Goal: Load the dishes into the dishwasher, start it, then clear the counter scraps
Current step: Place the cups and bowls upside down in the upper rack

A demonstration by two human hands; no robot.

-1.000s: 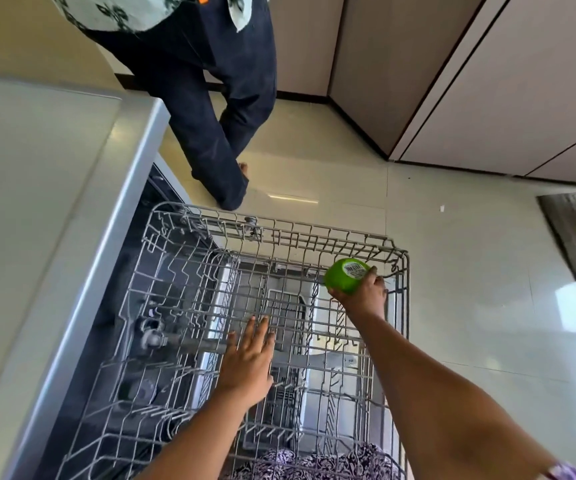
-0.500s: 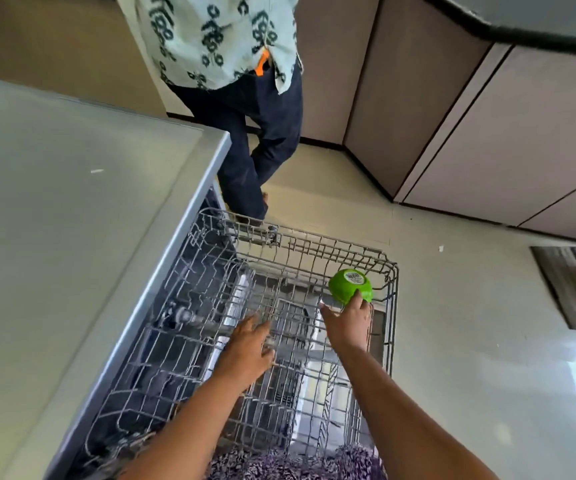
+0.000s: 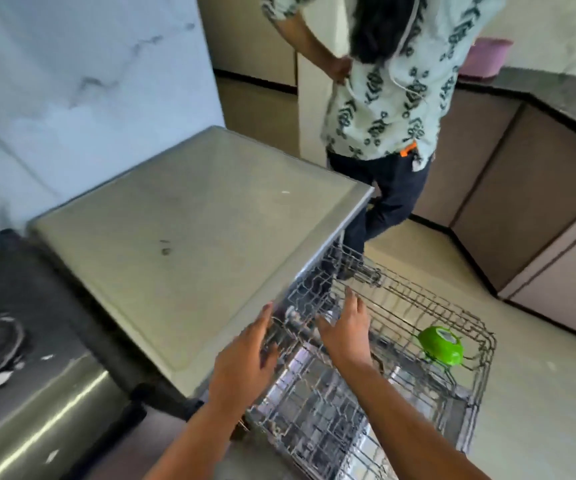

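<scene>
Here both hands are empty. The left hand (image 3: 245, 358) hangs flat with its fingers straight, over the near corner of the dishwasher top (image 3: 189, 244) where it meets the pulled-out rack (image 3: 480, 386). The right hand (image 3: 343, 329) is spread open just beside it, palm down over the rack's wires; whether it touches them I cannot tell through the blur. Neither hand grips anything.

The one dish in sight, a green bowl (image 3: 441, 345), sits upside down in the far right corner of the rack, well apart from both hands and resting on the wires by the rim. The rest of the rack looks bare.

So the loading step seems to be only begun: one piece is in and much room is left. The next move likely calls for turning back to the counter for another dish, then setting it among the prongs so that it stands steady and does not knock the bowl.

Another person (image 3: 383, 109) in a patterned shirt stands just past the far end of the rack, close enough to crowd that side. To the left, a dark counter (image 3: 47, 306) carries a blurred round object with white bits around it, perhaps scraps. A pink tub (image 3: 484, 57) sits on the far counter.
</scene>
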